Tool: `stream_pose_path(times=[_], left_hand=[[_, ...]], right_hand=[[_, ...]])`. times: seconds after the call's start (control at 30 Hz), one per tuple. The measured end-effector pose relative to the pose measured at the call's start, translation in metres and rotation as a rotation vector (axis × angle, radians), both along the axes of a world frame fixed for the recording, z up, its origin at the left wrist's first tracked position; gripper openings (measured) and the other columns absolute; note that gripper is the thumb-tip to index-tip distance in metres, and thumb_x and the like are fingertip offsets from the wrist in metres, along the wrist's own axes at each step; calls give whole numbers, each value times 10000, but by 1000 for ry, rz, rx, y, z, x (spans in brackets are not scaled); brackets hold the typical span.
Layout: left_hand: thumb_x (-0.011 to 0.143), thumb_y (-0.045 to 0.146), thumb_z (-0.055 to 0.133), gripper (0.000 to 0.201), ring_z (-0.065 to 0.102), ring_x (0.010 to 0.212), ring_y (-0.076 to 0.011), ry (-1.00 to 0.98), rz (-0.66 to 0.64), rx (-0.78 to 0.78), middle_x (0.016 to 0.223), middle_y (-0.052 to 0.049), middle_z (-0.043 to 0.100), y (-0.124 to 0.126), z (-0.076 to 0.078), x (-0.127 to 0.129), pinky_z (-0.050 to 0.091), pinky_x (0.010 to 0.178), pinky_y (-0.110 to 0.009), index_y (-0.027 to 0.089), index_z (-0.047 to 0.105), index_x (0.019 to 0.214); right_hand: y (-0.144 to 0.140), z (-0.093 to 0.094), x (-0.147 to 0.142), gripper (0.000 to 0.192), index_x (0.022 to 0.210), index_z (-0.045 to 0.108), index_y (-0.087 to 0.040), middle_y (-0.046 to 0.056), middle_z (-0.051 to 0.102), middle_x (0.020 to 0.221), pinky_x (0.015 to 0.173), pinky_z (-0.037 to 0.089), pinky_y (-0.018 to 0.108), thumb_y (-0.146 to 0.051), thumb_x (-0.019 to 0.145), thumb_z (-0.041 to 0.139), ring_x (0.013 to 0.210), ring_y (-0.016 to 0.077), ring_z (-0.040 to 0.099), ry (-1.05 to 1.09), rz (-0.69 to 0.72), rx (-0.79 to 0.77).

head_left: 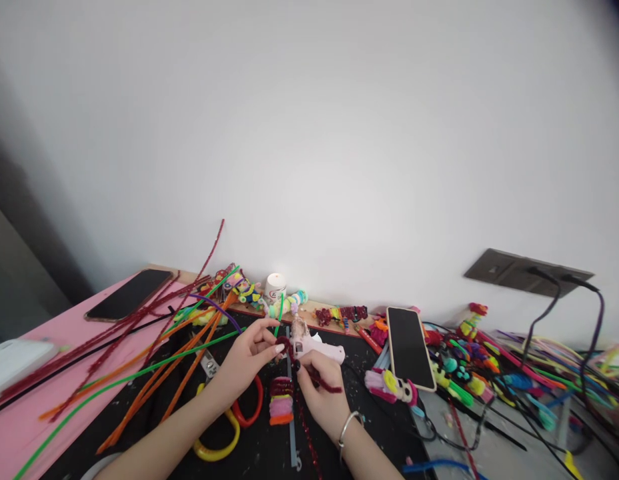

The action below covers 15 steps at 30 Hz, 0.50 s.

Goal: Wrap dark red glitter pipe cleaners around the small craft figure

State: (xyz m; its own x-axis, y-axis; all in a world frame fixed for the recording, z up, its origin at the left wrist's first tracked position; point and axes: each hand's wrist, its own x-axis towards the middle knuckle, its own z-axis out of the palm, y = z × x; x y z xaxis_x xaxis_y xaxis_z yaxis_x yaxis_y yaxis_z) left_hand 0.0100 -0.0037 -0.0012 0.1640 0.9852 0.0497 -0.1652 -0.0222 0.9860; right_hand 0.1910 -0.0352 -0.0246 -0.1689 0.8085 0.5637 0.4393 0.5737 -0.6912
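My left hand (259,347) pinches one side of a curled dark red pipe cleaner (283,342), thumb and index close together. On the other side my right hand (320,387), with a silver bangle at its wrist, is closed on the same pipe cleaner, whose end sticks out past the fingers. Just behind the hands lies a pale pink glue gun (317,348). A small coiled piece (281,402) banded in dark red, pink and orange rests on the black mat (259,453) below. Beside it run a greyish stick (292,437) and a red tinsel strand (305,427).
Scissors (224,443) with yellow and red handles lie by my left forearm. Long orange, green and red pipe cleaners (154,367) spread leftward over a pink surface with a black phone (129,293). Another phone (411,347), small figures and a pipe cleaner heap (469,367) sit right.
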Motion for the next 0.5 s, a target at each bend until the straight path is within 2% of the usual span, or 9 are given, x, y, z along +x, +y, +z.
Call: stream_pose_path(times=[0.3, 0.5], left_hand=[[701, 271, 787, 430, 584, 627, -128, -34, 0, -31, 644, 81, 617, 0, -2, -1, 440, 663, -254, 178, 591, 1072], [662, 289, 810, 457, 613, 607, -152, -23, -13, -66, 594, 78, 644, -1, 1, -1, 450, 643, -266, 186, 581, 1043]], right_hand=[[1, -3, 0, 179, 732, 597, -216, -22, 601, 642, 534, 424, 257, -113, 862, 529, 554, 143, 539, 1, 21, 22], [-1, -1, -2, 189, 734, 610, -214, -12, 621, 656, 530, 443, 254, -117, 875, 528, 558, 145, 555, -7, 32, 22]])
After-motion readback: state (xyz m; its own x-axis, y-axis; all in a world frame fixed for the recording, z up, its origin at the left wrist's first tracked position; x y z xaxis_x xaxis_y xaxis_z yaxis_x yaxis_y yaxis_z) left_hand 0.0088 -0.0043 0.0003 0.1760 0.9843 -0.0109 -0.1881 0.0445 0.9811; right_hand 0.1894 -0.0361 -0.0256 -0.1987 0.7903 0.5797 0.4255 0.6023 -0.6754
